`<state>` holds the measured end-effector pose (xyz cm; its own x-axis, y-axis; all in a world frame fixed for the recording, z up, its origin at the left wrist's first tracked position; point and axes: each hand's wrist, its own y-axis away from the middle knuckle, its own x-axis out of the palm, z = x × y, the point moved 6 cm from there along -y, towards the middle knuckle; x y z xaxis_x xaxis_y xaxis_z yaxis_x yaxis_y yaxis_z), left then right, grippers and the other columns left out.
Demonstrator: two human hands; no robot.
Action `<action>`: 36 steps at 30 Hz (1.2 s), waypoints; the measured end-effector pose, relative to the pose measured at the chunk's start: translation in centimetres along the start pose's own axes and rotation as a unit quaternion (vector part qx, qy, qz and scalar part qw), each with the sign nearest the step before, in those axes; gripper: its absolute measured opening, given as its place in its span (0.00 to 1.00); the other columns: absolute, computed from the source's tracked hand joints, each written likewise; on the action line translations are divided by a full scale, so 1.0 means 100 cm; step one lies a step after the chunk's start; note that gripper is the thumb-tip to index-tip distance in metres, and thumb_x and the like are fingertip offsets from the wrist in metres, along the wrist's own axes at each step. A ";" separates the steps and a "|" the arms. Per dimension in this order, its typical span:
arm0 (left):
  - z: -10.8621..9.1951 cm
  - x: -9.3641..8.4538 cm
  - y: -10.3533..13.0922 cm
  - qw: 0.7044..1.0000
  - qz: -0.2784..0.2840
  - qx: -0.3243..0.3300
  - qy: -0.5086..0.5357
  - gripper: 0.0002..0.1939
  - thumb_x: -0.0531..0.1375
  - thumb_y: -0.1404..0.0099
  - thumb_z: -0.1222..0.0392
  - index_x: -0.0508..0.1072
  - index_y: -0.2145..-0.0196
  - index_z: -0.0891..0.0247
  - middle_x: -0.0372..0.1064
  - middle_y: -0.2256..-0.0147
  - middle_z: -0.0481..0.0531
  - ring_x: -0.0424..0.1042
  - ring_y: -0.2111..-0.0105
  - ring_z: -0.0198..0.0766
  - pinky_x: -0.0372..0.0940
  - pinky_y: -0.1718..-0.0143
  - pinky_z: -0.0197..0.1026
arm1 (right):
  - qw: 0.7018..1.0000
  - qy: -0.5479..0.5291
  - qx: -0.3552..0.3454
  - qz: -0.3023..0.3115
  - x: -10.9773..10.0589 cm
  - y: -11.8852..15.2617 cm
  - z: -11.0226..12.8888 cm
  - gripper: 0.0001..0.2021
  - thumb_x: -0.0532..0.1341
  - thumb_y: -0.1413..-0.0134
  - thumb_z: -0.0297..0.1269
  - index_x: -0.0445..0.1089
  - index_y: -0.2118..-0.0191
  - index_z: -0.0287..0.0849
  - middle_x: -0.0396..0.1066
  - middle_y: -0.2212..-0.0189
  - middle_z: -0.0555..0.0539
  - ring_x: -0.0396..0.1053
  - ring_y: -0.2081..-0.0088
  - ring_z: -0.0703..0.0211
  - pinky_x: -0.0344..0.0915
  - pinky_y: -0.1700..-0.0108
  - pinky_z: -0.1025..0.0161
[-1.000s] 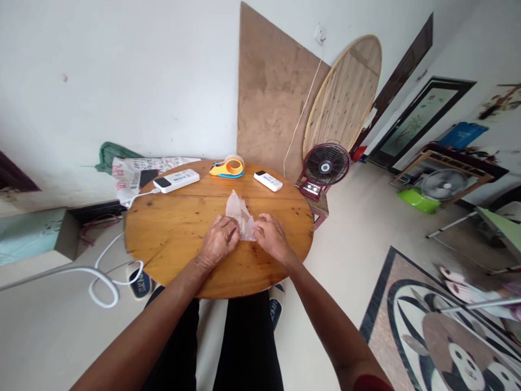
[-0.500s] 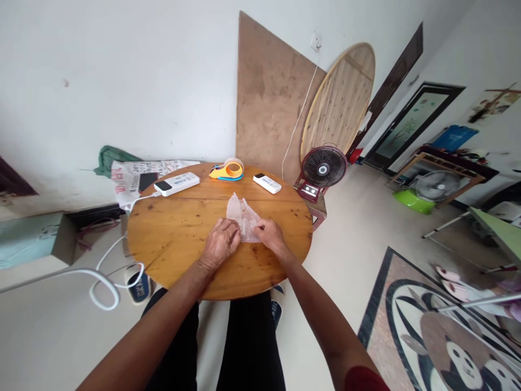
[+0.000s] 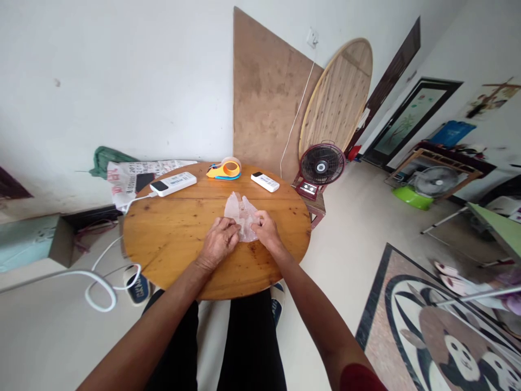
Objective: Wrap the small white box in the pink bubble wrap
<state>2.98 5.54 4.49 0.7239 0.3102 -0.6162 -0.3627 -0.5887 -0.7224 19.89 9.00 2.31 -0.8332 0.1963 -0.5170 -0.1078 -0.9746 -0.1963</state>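
Note:
A crumpled, translucent pinkish plastic sheet [image 3: 244,216] lies on the round wooden table [image 3: 171,239] between my hands. My left hand [image 3: 222,239] grips its left edge, with the fingers curled together. On the right side, my right hand [image 3: 265,228] pinches the sheet between thumb and fingers. Behind it stands an orange and blue tape dispenser [image 3: 225,169]. A white device with a dark end [image 3: 265,182] lies at the back right, and a larger one [image 3: 173,184] with a cable sits at the back left.
A dark red fan [image 3: 321,165] stands on a stool right of the table. Boards [image 3: 272,92] lean on the wall behind. A white cable [image 3: 97,282] loops beside the table's left edge. Printed sacking [image 3: 122,182] lies beyond the back left edge.
My right hand has shifted slightly up along the sheet's right side, its fingers more bent. My left hand stays at the left edge. The view has moved a little.

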 end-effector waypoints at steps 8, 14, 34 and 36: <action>0.000 0.000 -0.003 1.000 0.004 -0.002 0.005 0.13 0.53 0.36 0.68 0.77 0.61 0.60 0.69 0.60 0.56 0.65 0.57 0.44 0.67 0.55 0.47 | 0.988 -0.152 0.007 0.012 0.026 -0.010 0.012 0.26 0.59 0.57 0.38 0.62 0.48 0.42 0.60 0.82 0.60 0.55 0.80 0.68 0.54 0.77 0.71; 0.000 -0.001 -0.004 1.000 0.010 -0.011 0.027 0.12 0.54 0.37 0.67 0.75 0.61 0.60 0.70 0.60 0.56 0.66 0.58 0.44 0.67 0.56 0.47 | 0.997 -0.079 0.003 0.014 0.025 -0.013 0.027 0.30 0.60 0.55 0.35 0.61 0.42 0.42 0.64 0.80 0.59 0.58 0.79 0.67 0.56 0.76 0.70; 0.015 -0.004 0.005 0.990 -0.033 -0.050 0.127 0.10 0.56 0.42 0.68 0.74 0.65 0.60 0.71 0.59 0.53 0.69 0.57 0.41 0.67 0.53 0.49 | 0.975 -0.219 0.008 0.048 0.014 0.042 0.049 0.23 0.58 0.44 0.32 0.61 0.42 0.42 0.76 0.53 0.42 0.74 0.54 0.59 0.69 0.49 0.59; 0.017 -0.004 0.005 0.991 -0.040 -0.054 0.113 0.10 0.56 0.42 0.67 0.75 0.65 0.60 0.70 0.58 0.54 0.69 0.57 0.41 0.67 0.53 0.48 | 0.977 -0.207 0.004 0.043 0.014 0.041 0.048 0.23 0.58 0.44 0.32 0.61 0.42 0.41 0.76 0.54 0.42 0.74 0.54 0.58 0.69 0.49 0.58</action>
<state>1.51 6.34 3.87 0.8653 0.1911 -0.4633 -0.2425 -0.6495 -0.7207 15.67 4.71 4.79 -0.9873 0.0550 -0.1487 -0.0310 -0.9867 -0.1593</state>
